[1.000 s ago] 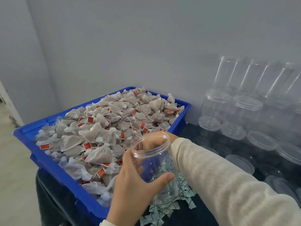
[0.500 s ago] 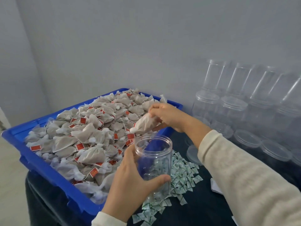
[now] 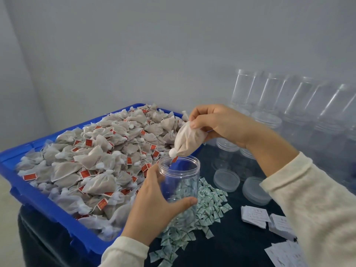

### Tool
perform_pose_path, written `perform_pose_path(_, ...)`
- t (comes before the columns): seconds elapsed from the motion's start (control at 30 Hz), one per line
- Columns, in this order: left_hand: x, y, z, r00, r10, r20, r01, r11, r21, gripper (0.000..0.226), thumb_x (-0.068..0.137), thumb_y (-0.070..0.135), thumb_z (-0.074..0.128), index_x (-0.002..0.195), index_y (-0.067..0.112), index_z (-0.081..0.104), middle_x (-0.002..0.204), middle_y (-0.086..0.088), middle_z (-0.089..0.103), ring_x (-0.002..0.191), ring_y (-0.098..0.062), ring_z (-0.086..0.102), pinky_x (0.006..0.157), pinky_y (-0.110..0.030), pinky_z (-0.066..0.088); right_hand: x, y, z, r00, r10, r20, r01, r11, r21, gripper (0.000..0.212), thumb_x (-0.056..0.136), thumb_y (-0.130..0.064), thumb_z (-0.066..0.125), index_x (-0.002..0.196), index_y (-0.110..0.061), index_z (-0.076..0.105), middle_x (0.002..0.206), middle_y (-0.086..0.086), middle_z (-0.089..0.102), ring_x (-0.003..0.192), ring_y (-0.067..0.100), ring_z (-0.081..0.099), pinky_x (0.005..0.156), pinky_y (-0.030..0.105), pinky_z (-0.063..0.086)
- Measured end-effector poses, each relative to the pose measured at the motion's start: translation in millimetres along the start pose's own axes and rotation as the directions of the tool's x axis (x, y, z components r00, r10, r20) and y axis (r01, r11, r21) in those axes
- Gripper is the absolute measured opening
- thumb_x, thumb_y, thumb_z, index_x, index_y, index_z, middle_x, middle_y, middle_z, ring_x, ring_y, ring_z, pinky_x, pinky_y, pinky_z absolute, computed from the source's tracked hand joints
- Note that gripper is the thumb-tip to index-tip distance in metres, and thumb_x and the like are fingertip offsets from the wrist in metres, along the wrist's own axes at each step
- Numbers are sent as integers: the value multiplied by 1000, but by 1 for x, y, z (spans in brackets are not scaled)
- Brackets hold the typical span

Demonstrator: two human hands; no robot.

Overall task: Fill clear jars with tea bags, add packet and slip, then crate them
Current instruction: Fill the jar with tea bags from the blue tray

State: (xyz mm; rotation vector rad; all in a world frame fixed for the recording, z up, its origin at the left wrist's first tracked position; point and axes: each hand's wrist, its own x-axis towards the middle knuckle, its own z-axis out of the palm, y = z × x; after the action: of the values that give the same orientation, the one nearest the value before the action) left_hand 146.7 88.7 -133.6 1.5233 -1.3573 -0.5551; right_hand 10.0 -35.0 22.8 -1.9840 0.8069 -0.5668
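Jar (image 3: 180,182) | left hand (image 3: 154,205) grips | tea bag (image 3: 187,140) above | writing unreadable

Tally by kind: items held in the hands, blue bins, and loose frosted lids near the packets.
Jar, held: 1
Tea bag, held: 1
Bin: 1
Lids: 2
Total: 5
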Motion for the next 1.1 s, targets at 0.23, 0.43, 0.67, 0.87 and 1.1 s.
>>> perform_pose_path(0.23, -2, 3, 1, 1000, -12, -14, 13, 999, 48, 92, 36, 86, 65, 108, 62, 14, 101, 42, 37, 93, 37, 33, 66, 3, 34, -4, 17, 24, 985, 63, 160, -31, 980, -197, 19, 89, -10, 59, 76, -22, 63, 78, -6, 63, 76, 12, 63, 75, 31, 58)
perform_pose_path(0.43, -4, 0, 2, 1000, 26, 3, -27, 997, 78, 114, 39, 81, 69, 134, 41, 20, 105, 39, 35, 97, 30, 36, 71, 3, 36, -4, 14, 39, 930, 110, 350, 80, 870, -487, 9, 90, -20, 64, 83, -26, 64, 77, -13, 63, 63, -3, 55, 62, 15, 48)
perform_pose_path(0.67, -6, 0, 3, 998, 52, 28, -54, 996, 70, 107, 42, 68, 81, 131, 42, 27, 109, 35, 45, 99, 21, 45, 70, -5, 40, 10, 16, 64, 765, 354, 538, 175, 690, -703, 11, 90, -16, 63, 98, -13, 69, 91, 1, 70, 81, 16, 66, 70, 22, 51)
perform_pose_path(0.87, -6, 0, 4, 994, 102, 45, -108, 981, 163, 99, 45, 56, 85, 113, 55, 13, 102, 34, 39, 95, 36, 30, 73, 6, 30, 17, 38, 77, 586, 492, 644, 218, 670, -710, 31, 94, 2, 53, 123, 11, 57, 111, 19, 64, 96, 24, 63, 73, 10, 46)
perform_pose_path(1.1, -4, -1, 2, 994, 105, 19, -106, 992, 65, 89, 44, 60, 83, 115, 54, 28, 108, 33, 46, 99, 26, 40, 73, 2, 35, 26, 22, 56, 674, 353, 649, 240, 726, -645, 23, 92, -9, 59, 78, -26, 65, 69, -17, 64, 61, -3, 60, 56, 9, 45)
